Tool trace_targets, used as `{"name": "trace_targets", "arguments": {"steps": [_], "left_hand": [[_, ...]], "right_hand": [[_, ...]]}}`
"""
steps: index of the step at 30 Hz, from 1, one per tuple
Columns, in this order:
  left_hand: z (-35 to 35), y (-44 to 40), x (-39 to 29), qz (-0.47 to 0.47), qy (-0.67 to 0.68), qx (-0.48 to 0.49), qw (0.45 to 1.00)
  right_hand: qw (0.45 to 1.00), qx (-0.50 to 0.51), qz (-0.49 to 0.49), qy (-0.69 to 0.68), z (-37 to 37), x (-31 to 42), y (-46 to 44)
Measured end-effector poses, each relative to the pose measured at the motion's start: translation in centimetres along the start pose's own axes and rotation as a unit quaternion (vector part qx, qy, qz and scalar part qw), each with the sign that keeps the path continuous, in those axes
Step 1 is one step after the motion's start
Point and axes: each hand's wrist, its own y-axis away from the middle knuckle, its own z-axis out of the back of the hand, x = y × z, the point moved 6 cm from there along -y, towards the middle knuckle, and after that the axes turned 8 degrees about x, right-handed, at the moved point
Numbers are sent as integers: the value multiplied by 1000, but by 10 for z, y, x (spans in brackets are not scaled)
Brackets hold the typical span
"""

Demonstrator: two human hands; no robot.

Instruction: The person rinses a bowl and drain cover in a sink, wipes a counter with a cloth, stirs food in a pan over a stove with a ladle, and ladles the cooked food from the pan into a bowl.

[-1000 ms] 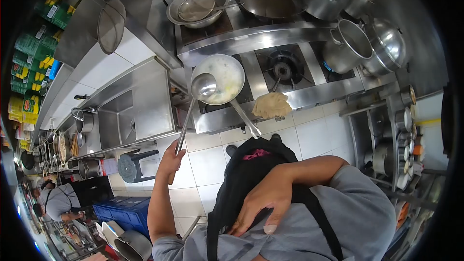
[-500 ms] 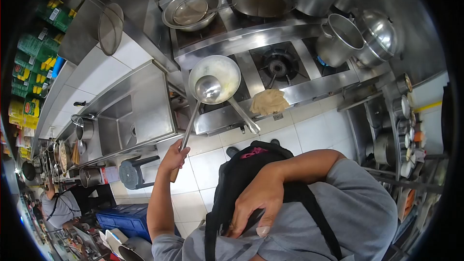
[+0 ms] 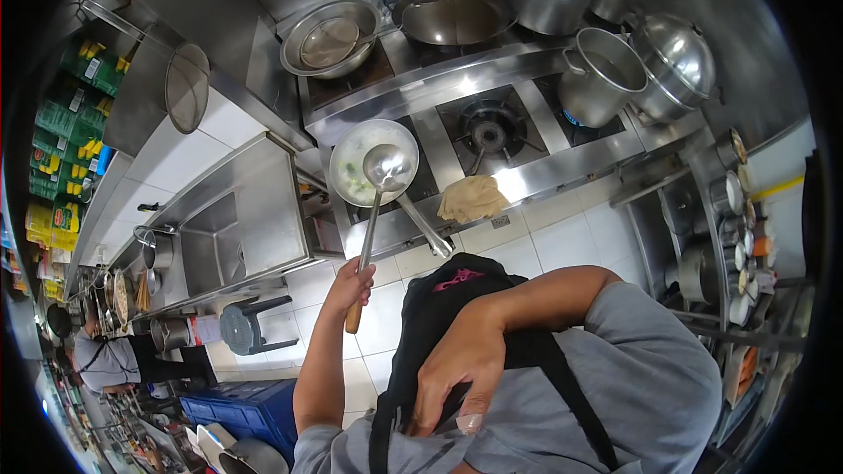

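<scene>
In the head view, my left hand [image 3: 351, 286] is closed around the wooden end of a long-handled metal ladle [image 3: 376, 211]. The ladle's round bowl is over a wok [image 3: 344, 145] on the near left burner. Pale food with green bits shows in the wok beside the ladle. The wok's metal handle points toward me, and neither hand is on it. My right hand [image 3: 461, 377] lies against my chest at the black apron [image 3: 426, 316], thumb apart from the fingers. Its fingertips are partly hidden by the apron, and I see nothing held in it.
A folded tan cloth [image 3: 472, 199] lies on the stove's front edge beside the wok handle. A lit burner heats a tall pot [image 3: 602, 79] on the right. A sink [image 3: 209, 246], a stool [image 3: 248, 325] and a blue crate [image 3: 250, 412] are on the left. Another person [image 3: 105, 360] stands farther off.
The ladle in my left hand has shifted, uncovering green bits in the wok. The whole view has turned slightly. My right hand stays at my chest.
</scene>
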Motion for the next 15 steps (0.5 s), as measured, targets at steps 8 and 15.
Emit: {"name": "trace_targets", "arguments": {"steps": [8,15], "left_hand": [[-14,-8,-19,-8,45,-60,997],[0,36,-17,40,-27,-96,994]], "right_hand": [[998,-29,-39,46,-14,20,37],[989,-87,-113,39,-35,19,89]]}}
